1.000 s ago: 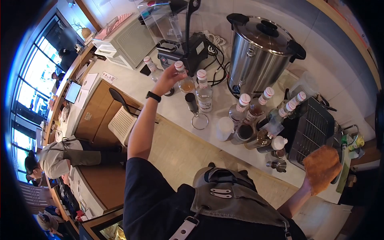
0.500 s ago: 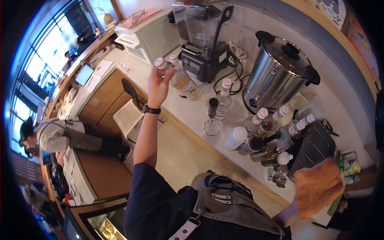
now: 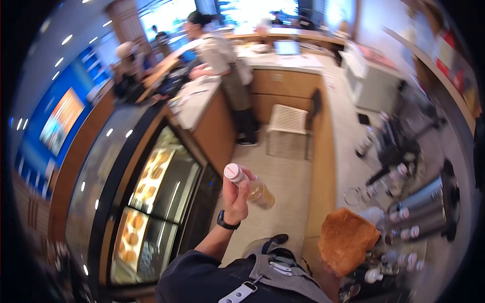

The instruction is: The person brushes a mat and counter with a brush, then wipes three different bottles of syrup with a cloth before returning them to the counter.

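Note:
My left hand, with a black watch on its wrist, is closed round the neck of a clear bottle. The bottle has a pinkish-white cap and pale yellow liquid inside, and it tilts in the air above the floor. Low on the right, my right hand is mostly covered by a folded orange-brown cloth that it holds. Several capped bottles stand on the counter just beyond the cloth, blurred by motion.
A glass display case with pastries stands at left. Ahead are a white chair and a co-worker at a counter. The right-hand counter carries a blender, a steel urn and a white appliance.
The view has swung left toward the display case and the co-worker. My left hand has lifted the bottle off the counter and brought it nearer my body. The cloth stays in my right hand.

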Tool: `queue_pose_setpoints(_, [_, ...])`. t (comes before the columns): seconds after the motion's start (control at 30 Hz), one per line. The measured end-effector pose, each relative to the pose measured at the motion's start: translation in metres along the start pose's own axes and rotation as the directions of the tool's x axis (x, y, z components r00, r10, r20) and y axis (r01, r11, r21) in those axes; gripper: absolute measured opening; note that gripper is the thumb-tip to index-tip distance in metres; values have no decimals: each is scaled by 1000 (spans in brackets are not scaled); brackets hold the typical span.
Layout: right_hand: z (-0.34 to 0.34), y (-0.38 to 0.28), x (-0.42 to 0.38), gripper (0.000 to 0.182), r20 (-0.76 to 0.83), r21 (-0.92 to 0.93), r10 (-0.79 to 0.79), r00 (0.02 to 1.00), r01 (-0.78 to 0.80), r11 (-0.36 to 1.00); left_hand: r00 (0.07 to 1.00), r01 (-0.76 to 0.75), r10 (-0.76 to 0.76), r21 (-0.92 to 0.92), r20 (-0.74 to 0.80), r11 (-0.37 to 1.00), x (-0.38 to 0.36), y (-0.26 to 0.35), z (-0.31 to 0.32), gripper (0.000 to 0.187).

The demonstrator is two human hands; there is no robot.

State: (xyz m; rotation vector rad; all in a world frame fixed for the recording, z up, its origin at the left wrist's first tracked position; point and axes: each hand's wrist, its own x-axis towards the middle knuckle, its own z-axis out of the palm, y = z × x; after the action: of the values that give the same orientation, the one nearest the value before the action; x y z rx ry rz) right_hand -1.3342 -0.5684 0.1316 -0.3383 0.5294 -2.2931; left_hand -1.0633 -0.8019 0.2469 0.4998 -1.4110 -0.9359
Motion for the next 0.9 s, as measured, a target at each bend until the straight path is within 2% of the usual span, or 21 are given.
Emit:
queue_pose_setpoints(0.07, [-1, 45, -2, 45, 143, 7, 172, 975, -174, 985, 991, 67, -66, 7, -112, 998, -50, 30, -41, 33])
queue_pose_setpoints(0.17, [3, 123, -26, 50, 363, -9, 403, 840, -430, 903, 964, 9, 6, 54, -265, 999, -118, 85, -78, 37])
queue_pose_setpoints(0.23, [4, 184, -62, 53, 459, -70, 557, 693, -596, 800, 932, -37, 35, 3, -362, 999, -150, 123, -87, 44])
queue_pose_setpoints(0.3, [23, 223, -116, 57, 405, -221, 741, 536, -729, 648, 886, -103, 88, -7, -455, 995, -175, 157, -88, 47])
queue_pose_setpoints(0.37, [82, 205, -149, 59, 391, -305, 884, 256, -870, 387, 838, -169, 191, 90, -511, 982, -200, 177, -90, 51])
queue_pose_setpoints(0.4, [104, 199, -162, 60, 368, -338, 923, 111, -909, 244, 811, -190, 235, 139, -535, 972, -209, 191, -92, 51])
queue_pose_setpoints(0.43, [109, 207, -168, 60, 360, -346, 933, 16, -926, 150, 787, -207, 275, 185, -553, 961, -216, 201, -96, 51])
queue_pose_setpoints(0.5, [112, 220, -177, 61, 327, -353, 933, -153, -935, -30, 778, -247, 332, 226, -533, 942, -225, 216, -108, 50])
queue_pose_setpoints(0.53, [134, 212, -183, 59, 241, -347, 947, -211, -930, -119, 781, -264, 350, 234, -518, 936, -229, 221, -114, 49])
queue_pose_setpoints(0.63, [139, 227, -191, 52, 323, -416, 822, -469, -850, -322, 865, -264, 317, 184, -390, 947, -237, 243, -140, 47])
queue_pose_setpoints(0.7, [129, 255, -207, 43, 243, -490, 807, -537, -787, -376, 935, -240, 253, 85, -248, 967, -237, 263, -160, 42])
queue_pose_setpoints(0.77, [125, 275, -225, 40, 236, -423, 743, -626, -755, -502, 971, -222, 221, 5, -95, 975, -234, 275, -180, 39])
queue_pose_setpoints(0.83, [163, 274, -238, 36, 184, -422, 776, -604, -761, -492, 964, -256, 256, 17, -74, 967, -232, 279, -201, 36])
queue_pose_setpoints(0.9, [175, 291, -252, 35, 244, -316, 816, -524, -838, -444, 939, -324, 328, 48, -101, 945, -228, 274, -227, 35])
